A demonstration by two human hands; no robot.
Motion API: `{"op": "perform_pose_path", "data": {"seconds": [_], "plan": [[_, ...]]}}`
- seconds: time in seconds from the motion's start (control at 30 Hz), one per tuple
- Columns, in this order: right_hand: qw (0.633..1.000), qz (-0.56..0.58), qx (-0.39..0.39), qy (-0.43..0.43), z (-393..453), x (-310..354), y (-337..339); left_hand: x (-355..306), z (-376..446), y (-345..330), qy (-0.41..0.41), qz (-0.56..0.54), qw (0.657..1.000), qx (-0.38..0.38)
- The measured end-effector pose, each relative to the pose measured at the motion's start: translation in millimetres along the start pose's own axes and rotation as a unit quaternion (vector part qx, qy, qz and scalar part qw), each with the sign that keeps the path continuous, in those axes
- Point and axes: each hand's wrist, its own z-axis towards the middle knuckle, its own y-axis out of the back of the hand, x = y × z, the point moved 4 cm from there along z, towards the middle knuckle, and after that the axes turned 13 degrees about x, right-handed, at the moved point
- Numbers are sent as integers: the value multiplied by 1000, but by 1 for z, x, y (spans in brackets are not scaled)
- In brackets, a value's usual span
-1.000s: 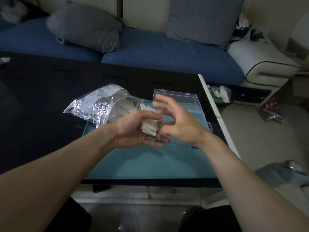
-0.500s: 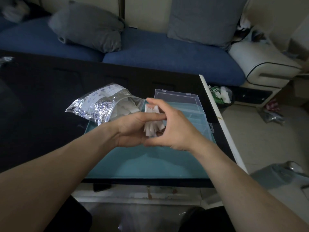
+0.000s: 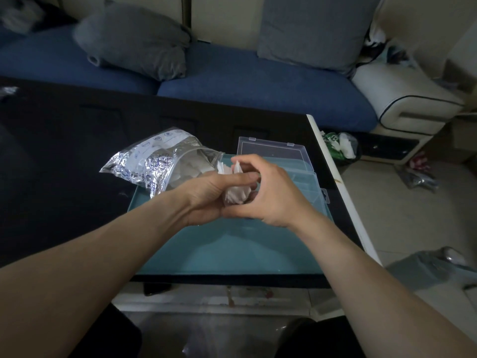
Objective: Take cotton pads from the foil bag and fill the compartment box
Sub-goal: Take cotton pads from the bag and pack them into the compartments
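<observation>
A crinkled silver foil bag point(image 3: 154, 161) lies open on the black table, its mouth facing right onto a teal mat point(image 3: 232, 249). A bundle of white cotton pads point(image 3: 236, 193) sits between both hands above the mat. My left hand point(image 3: 206, 195) grips the bundle from the left, thumb across its top. My right hand point(image 3: 268, 192) curls round the bundle from the right, fingers arched over the pads. The clear compartment box point(image 3: 307, 177) stands open behind my right hand, lid point(image 3: 271, 148) tilted back; its compartments are mostly hidden.
The black table point(image 3: 64, 156) ends in a white edge point(image 3: 335, 177) at the right. A blue sofa point(image 3: 258, 86) with grey cushions runs behind it. Bags and litter point(image 3: 340, 146) lie on the floor to the right.
My right hand, open with spread fingers a second ago, has closed in round the cotton pads held by my left hand. Both hands stay over the mat.
</observation>
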Motion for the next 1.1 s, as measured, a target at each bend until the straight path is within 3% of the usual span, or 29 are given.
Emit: {"op": "perform_pose_path", "data": {"seconds": [0.1,0.23,0.4,0.53,0.67,0.83,0.97,1.1], "plan": [[999,20,8,-24,1,-1,-4,-4,0,2,-4,9,999,-41],[999,-25,22,-28,-1,4,-3,-8,-4,-3,20,20,1000,7],[999,-33,9,-25,-2,6,0,-1,-1,0,28,30,999,-3],[998,-54,-2,-15,-2,12,0,-2,-4,-7,34,-6,998,48],[998,-56,-25,-27,-1,10,3,-5,-6,-9,46,33,998,36],[998,-52,41,-7,0,12,-3,-2,-10,-10,75,31,995,61],[998,-13,58,27,2,10,-8,-3,-7,-9,36,30,998,30],[999,-36,20,-9,1,6,-1,-2,-4,-4,30,20,999,12]]}}
